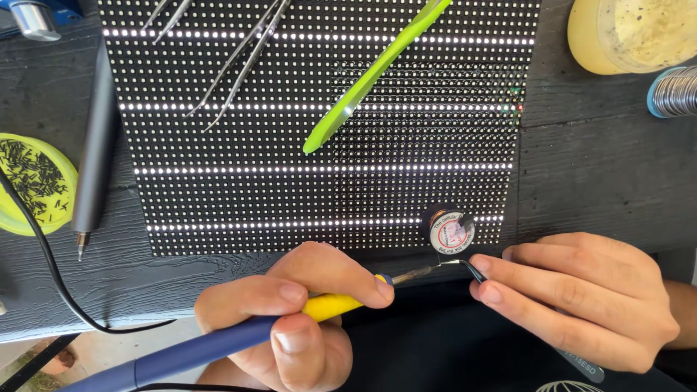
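L hand (290,319) fingers clamped on soldering iron (218,345), pen-style for tip control; R hand (581,297) fingers pinch tweezers (475,272), tips meeting at 6 o'clock of LED panel (319,145).

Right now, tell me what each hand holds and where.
Left hand holds the soldering iron at its yellow collar. Right hand pinches the black tweezers near their tip.
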